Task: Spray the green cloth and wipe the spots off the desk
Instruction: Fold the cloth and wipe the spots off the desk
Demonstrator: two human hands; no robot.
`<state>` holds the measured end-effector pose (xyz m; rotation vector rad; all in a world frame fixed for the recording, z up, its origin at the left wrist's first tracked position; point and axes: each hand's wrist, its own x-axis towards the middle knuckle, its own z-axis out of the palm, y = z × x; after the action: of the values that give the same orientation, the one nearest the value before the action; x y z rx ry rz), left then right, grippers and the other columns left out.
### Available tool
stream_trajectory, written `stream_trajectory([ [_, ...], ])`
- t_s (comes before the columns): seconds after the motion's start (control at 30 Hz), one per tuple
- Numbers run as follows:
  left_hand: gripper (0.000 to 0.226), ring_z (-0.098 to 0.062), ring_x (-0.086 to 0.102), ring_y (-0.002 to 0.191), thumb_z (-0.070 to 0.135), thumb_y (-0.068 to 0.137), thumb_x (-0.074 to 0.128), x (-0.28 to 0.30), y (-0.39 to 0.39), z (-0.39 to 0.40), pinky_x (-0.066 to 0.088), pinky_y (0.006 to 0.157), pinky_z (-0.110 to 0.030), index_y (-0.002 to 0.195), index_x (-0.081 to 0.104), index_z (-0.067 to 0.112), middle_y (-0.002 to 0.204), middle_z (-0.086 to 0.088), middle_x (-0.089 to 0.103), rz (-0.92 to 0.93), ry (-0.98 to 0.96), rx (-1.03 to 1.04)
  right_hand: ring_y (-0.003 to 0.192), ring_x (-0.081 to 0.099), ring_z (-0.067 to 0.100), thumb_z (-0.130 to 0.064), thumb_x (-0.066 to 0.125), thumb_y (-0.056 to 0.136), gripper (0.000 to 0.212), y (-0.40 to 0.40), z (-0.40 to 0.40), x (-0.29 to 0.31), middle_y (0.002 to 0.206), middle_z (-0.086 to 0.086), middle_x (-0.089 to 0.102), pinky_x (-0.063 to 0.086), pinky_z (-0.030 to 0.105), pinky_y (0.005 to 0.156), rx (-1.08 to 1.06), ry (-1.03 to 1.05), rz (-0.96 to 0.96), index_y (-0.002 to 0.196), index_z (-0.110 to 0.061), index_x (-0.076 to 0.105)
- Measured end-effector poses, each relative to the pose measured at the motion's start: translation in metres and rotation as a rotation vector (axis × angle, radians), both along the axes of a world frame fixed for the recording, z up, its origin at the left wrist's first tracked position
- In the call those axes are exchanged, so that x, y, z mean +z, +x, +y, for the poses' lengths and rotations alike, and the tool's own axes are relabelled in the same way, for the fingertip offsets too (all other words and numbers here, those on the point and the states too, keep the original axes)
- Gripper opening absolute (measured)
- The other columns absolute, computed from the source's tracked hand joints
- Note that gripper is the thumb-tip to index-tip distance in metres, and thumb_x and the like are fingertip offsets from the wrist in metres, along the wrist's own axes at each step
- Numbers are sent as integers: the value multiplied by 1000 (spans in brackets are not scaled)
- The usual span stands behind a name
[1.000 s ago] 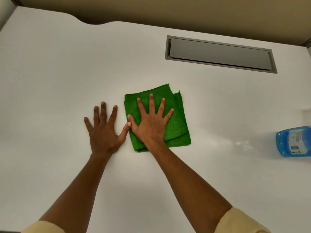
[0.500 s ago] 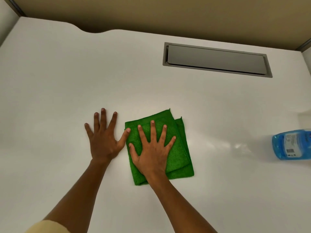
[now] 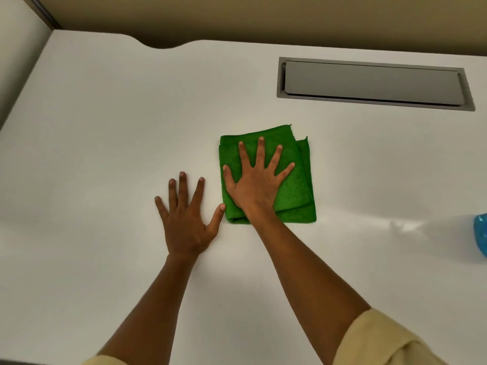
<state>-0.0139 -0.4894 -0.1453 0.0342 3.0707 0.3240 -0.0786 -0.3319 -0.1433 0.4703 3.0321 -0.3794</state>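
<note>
Green cloth [image 3: 297,191], folded into a thick pad, lies flat on the white desk [image 3: 105,143] a little right of centre, well short of the grey hatch [image 3: 374,84] set into the far side. From the head camera, the only view, the right hand [image 3: 257,184] presses on it palm down, fingers spread wide and gripping nothing. The left hand [image 3: 185,219] rests flat on the bare desk just beside the cloth, likewise splayed and empty, its thumb tip at the cloth's near-left edge. A blue spray bottle [image 3: 481,234] shows only as a sliver at the right border, well apart from both hands. That reads as the wiping step — spraying seems finished. No spots are visible on the surface, so the next move likely calls for steady downward pressure while sliding the pad across unwiped areas — and keeping the folds from bunching.
</note>
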Motion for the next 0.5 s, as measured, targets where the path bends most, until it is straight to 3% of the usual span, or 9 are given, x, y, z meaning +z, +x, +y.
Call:
stream_trajectory([
  [0.23,80,-25,1,155,77,88,20,1,0,0,8,121,-61,155,21,34,168,-2,4,-2,16,11,147,-10,45,-77,14,84,77,-31,1,-1,165,5,1,-8,75,106,5,3,-5,152,-41,15],
  [0.5,79,-26,3,155,77,88,24,2,0,-1,11,120,-62,155,24,34,168,-2,6,-2,11,14,148,-5,43,-76,16,87,74,-1,8,4,165,4,6,-5,73,109,47,-2,16,152,-40,18],
])
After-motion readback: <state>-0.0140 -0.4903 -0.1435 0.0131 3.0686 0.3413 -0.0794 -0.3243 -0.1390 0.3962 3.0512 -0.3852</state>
